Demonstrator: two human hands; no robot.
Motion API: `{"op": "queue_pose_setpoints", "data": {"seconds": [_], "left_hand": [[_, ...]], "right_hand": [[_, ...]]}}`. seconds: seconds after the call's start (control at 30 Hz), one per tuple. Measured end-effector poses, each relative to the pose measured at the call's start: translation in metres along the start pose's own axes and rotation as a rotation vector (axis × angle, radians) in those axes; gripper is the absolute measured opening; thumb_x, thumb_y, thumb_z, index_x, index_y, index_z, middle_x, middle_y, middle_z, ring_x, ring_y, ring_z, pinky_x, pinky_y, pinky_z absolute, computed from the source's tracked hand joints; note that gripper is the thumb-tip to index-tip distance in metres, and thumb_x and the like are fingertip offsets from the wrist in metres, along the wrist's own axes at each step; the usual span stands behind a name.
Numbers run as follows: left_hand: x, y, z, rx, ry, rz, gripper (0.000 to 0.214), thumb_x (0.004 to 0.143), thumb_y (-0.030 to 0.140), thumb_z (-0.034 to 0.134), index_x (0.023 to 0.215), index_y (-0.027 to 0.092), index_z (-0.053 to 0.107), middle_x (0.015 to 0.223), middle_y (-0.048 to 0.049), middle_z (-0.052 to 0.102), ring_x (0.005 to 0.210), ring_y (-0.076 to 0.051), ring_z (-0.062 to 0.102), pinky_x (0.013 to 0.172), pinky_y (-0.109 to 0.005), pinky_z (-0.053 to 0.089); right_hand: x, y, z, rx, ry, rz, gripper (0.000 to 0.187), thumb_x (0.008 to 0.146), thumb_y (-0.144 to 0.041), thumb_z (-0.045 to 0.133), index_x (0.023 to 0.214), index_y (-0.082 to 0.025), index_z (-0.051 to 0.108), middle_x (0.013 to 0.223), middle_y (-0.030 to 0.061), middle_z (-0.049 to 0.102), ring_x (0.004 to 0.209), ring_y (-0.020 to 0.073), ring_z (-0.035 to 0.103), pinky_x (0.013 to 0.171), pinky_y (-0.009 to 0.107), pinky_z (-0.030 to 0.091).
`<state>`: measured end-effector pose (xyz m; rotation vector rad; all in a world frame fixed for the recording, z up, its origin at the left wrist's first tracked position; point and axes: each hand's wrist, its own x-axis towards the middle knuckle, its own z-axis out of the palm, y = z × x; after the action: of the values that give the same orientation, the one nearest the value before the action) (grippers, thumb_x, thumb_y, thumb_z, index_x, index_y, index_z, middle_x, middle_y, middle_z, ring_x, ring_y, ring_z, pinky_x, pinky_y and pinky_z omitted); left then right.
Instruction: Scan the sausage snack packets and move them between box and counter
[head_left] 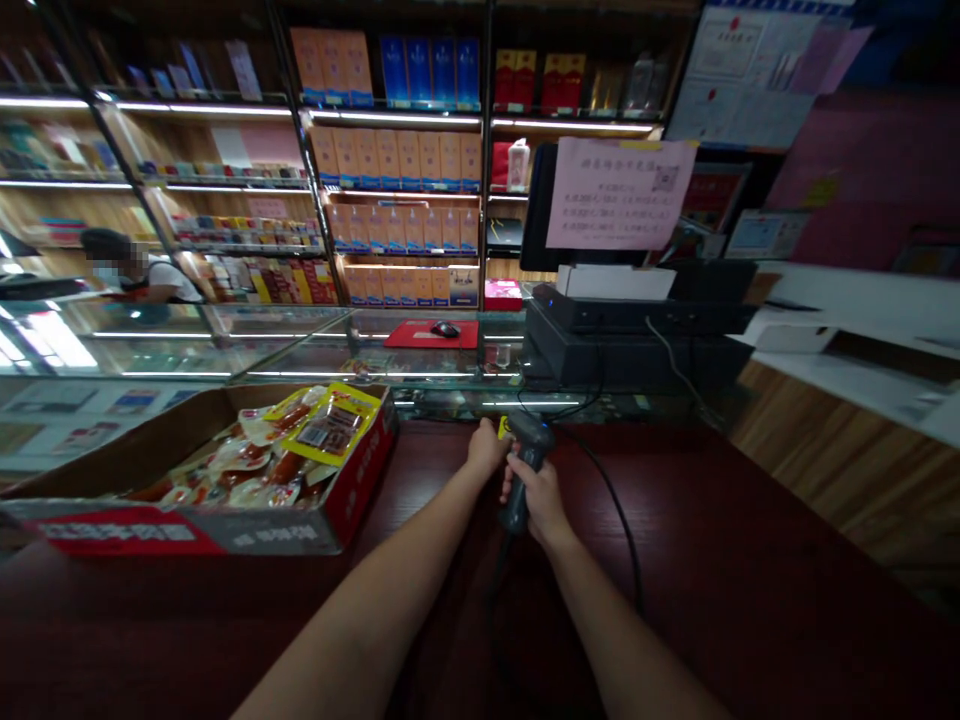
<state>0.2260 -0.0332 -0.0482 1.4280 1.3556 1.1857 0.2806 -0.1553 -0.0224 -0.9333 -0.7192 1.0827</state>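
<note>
My right hand (541, 490) is wrapped round the handle of a dark grey barcode scanner (531, 432), held upright over the dark red counter. A black cable trails from the scanner. My left hand (486, 447) is closed just left of the scanner's head. At its fingertips shows a small yellow item (504, 428) with a dark mark, its kind too hidden to tell. To the left stands an open cardboard box (364, 490) with several clear-wrapped snacks (240, 455) in it. A yellow snack packet (334, 425) with a barcode lies on top of them.
A glass display counter (300, 345) runs behind, with a mouse (445, 329) on a red mat. At right, a monitor (541, 210) bearing a pink notice (619, 195) stands above black boxes (600, 350). Stocked shelves (397, 115) line the back. A person (142, 270) is at far left.
</note>
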Motion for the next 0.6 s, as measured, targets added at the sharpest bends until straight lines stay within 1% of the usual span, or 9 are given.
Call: {"op": "queue_pose_setpoints", "data": {"seconds": [0.07, 0.13, 0.23, 0.3, 0.33, 0.4, 0.43, 0.5, 0.6], "left_hand": [[0.004, 0.001, 0.005, 0.029, -0.008, -0.017, 0.04, 0.043, 0.005, 0.073, 0.062, 0.021, 0.043, 0.066, -0.0046, 0.061, 0.084, -0.025, 0.062, 0.075, -0.03, 0.041], [0.008, 0.001, 0.008, 0.01, -0.039, -0.062, 0.04, 0.039, 0.002, 0.073, 0.057, 0.021, 0.041, 0.06, -0.0026, 0.059, 0.08, -0.024, 0.062, 0.071, -0.029, 0.042], [0.009, -0.002, 0.003, -0.034, -0.131, -0.169, 0.037, 0.036, 0.003, 0.074, 0.048, 0.019, 0.043, 0.045, 0.0013, 0.05, 0.064, -0.023, 0.06, 0.061, -0.029, 0.042], [0.006, -0.005, -0.008, -0.067, -0.207, -0.226, 0.032, 0.036, 0.006, 0.075, 0.045, 0.018, 0.046, 0.039, 0.0025, 0.046, 0.051, -0.02, 0.056, 0.053, -0.029, 0.041], [0.004, -0.007, -0.015, -0.093, -0.249, -0.258, 0.029, 0.038, 0.009, 0.076, 0.045, 0.017, 0.049, 0.038, 0.0022, 0.046, 0.047, -0.018, 0.054, 0.049, -0.028, 0.04], [-0.001, -0.011, -0.033, -0.155, -0.332, -0.334, 0.024, 0.043, 0.016, 0.077, 0.049, 0.015, 0.053, 0.041, 0.0005, 0.051, 0.042, -0.014, 0.051, 0.044, -0.026, 0.039], [-0.004, -0.013, -0.043, -0.187, -0.353, -0.363, 0.023, 0.045, 0.018, 0.076, 0.05, 0.015, 0.055, 0.043, -0.0003, 0.053, 0.042, -0.013, 0.05, 0.043, -0.025, 0.039], [-0.01, -0.016, -0.062, -0.248, -0.319, -0.381, 0.023, 0.047, 0.021, 0.076, 0.053, 0.015, 0.055, 0.046, -0.0008, 0.056, 0.043, -0.012, 0.051, 0.043, -0.024, 0.041], [-0.019, -0.021, -0.082, -0.373, -0.152, -0.327, 0.027, 0.049, 0.025, 0.076, 0.057, 0.016, 0.052, 0.05, -0.0001, 0.057, 0.047, -0.012, 0.054, 0.045, -0.023, 0.044]], "right_hand": [[0.001, -0.001, -0.001, 0.003, -0.012, -0.001, 0.035, 0.065, -0.034, 0.07, 0.089, -0.019, 0.051, 0.047, -0.0093, 0.051, 0.034, 0.01, 0.049, 0.031, 0.02, 0.041], [0.0, -0.002, 0.0, 0.003, -0.013, 0.004, 0.036, 0.065, -0.033, 0.07, 0.091, -0.019, 0.05, 0.046, -0.0096, 0.051, 0.034, 0.0097, 0.049, 0.031, 0.02, 0.042], [-0.001, -0.004, 0.001, -0.005, -0.004, 0.011, 0.035, 0.064, -0.032, 0.069, 0.09, -0.018, 0.051, 0.046, -0.0093, 0.052, 0.034, 0.0095, 0.048, 0.032, 0.02, 0.044], [-0.002, -0.004, 0.003, -0.012, 0.003, 0.022, 0.034, 0.063, -0.033, 0.07, 0.088, -0.018, 0.052, 0.046, -0.0087, 0.052, 0.033, 0.0095, 0.048, 0.032, 0.021, 0.044], [-0.003, -0.004, 0.003, -0.015, 0.006, 0.03, 0.034, 0.063, -0.034, 0.071, 0.087, -0.018, 0.052, 0.046, -0.0085, 0.053, 0.033, 0.0096, 0.048, 0.031, 0.021, 0.044], [-0.004, -0.003, 0.004, -0.019, -0.003, 0.047, 0.035, 0.061, -0.035, 0.072, 0.085, -0.018, 0.053, 0.045, -0.0081, 0.053, 0.032, 0.0098, 0.048, 0.031, 0.022, 0.044], [-0.005, -0.003, 0.005, -0.02, -0.013, 0.051, 0.036, 0.061, -0.035, 0.072, 0.086, -0.018, 0.053, 0.045, -0.008, 0.053, 0.032, 0.0098, 0.048, 0.031, 0.022, 0.044], [-0.007, -0.002, 0.007, -0.022, -0.04, 0.053, 0.039, 0.061, -0.036, 0.073, 0.088, -0.018, 0.053, 0.045, -0.0078, 0.053, 0.032, 0.01, 0.048, 0.031, 0.022, 0.044], [-0.011, -0.002, 0.01, -0.031, -0.076, 0.076, 0.043, 0.06, -0.037, 0.073, 0.091, -0.018, 0.051, 0.046, -0.0081, 0.054, 0.032, 0.0101, 0.047, 0.031, 0.022, 0.043]]}}
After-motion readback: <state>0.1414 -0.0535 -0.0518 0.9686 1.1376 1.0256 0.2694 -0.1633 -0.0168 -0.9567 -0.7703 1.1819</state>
